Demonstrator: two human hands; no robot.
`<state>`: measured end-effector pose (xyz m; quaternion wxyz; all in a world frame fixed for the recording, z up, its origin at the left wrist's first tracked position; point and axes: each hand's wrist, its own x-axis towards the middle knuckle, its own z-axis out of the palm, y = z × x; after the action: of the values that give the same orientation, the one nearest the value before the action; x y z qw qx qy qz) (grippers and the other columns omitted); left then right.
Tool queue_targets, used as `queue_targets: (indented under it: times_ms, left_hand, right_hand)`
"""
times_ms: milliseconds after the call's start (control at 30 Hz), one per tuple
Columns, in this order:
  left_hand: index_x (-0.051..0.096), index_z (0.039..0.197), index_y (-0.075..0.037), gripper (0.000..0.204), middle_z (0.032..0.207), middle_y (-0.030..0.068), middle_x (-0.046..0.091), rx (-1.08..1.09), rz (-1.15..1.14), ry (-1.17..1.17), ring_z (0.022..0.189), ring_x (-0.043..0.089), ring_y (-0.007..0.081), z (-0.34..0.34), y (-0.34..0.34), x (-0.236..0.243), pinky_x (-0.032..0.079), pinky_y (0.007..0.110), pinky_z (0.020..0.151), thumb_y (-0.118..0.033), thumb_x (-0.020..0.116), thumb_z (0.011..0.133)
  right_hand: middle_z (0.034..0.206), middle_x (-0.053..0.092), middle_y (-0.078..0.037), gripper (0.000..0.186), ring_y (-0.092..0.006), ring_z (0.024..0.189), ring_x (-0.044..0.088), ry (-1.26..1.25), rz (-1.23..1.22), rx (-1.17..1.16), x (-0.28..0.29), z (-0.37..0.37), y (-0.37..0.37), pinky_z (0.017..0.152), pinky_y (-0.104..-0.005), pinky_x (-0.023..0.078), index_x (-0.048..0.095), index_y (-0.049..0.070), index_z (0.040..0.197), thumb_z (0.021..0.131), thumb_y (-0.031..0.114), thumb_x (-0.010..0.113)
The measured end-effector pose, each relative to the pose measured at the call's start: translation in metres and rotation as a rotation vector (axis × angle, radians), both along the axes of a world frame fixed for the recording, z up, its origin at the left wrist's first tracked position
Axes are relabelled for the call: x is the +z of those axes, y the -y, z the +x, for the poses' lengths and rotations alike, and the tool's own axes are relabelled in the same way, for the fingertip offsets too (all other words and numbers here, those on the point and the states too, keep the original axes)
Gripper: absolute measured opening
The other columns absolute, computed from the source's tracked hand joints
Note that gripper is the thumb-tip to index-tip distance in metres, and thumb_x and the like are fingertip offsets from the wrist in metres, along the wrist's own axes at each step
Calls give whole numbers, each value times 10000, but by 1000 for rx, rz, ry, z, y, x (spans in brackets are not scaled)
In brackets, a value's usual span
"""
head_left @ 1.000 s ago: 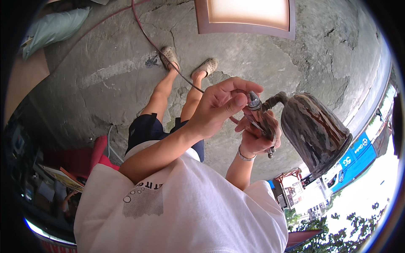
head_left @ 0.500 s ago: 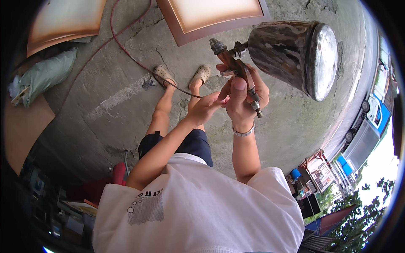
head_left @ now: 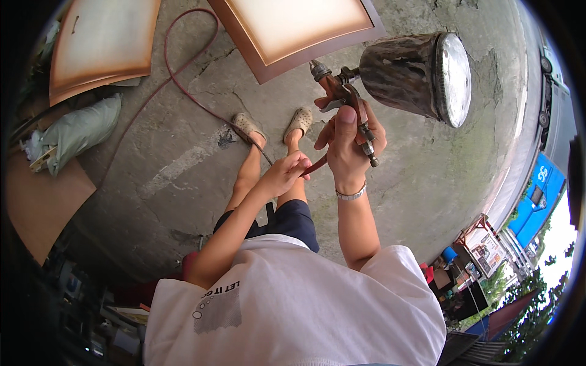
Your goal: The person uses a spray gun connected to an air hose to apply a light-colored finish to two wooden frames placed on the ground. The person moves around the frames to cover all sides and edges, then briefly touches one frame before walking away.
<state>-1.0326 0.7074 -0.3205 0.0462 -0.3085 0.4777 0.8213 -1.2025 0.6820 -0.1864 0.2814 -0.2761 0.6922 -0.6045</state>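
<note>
A paint spray gun (head_left: 348, 97) is in my right hand (head_left: 353, 149), fingers wrapped round its handle and thumb along the back. Its nozzle points up and to the left. On its right side sits a dark, paint-smeared metal cup (head_left: 400, 74) with a shiny silver lid. My left hand (head_left: 285, 175), lower and to the left, is closed on a dark red air hose (head_left: 315, 166). The hose runs from those fingers to behind my right hand, where its end is hidden. A bare metal fitting sticks out below the gun's handle.
A brown-framed panel with a pale centre (head_left: 305, 30) lies ahead, another pale panel (head_left: 104, 43) at far left. The hose loops across cracked concrete (head_left: 177, 128) past my feet. At left are a grey-green bag (head_left: 82, 131) and brown board (head_left: 49, 207); vehicles stand at far right.
My left hand has moved slightly down and away from my right, so a stretch of hose now shows between them. The spray gun stays in my right hand; the whole view has shifted a little.
</note>
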Motion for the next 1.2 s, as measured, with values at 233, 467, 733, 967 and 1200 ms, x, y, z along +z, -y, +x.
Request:
queue_targets:
  times_ms: [233,467,733,967,1200]
  left_hand:
    - [703,1134,-116,194,1189,29,665,551,-1258,-338,1064,618,203,-49,76,155,500,339,898,-176,676,951]
    - [762,984,-149,219,1069,-55,657,222,-1472,-443,988,607,183,-59,105,174,520,330,799,-149,720,769]
    - [781,949,-148,330,1020,-48,684,87,-1344,-377,943,596,218,-51,115,191,542,354,740,-82,746,627]
    - [768,976,-153,354,1046,-36,690,247,-1272,-400,958,595,231,-45,103,175,558,354,788,-54,736,638]
    - [773,1021,-158,340,1102,-37,678,219,-1327,-423,974,591,223,-46,101,172,552,336,797,-76,730,694]
  right_hand:
    - [884,745,-104,272,-157,757,693,-165,-46,-76,4,9,-7,676,-286,543,702,-21,1093,961,217,698]
    - [866,713,-102,306,-239,702,677,-434,95,-51,2,18,-18,668,-317,542,704,14,1088,800,113,729]
    - [891,719,-100,421,-206,704,672,-388,89,33,-8,20,-27,644,-301,524,714,10,1170,758,92,748]
    - [933,740,-109,389,-208,741,684,-468,62,-2,-5,21,-23,686,-312,539,713,-5,1143,784,135,760]
    - [1009,751,-124,370,-260,890,725,-397,151,27,0,19,-28,788,-341,554,724,-6,1121,804,182,750]
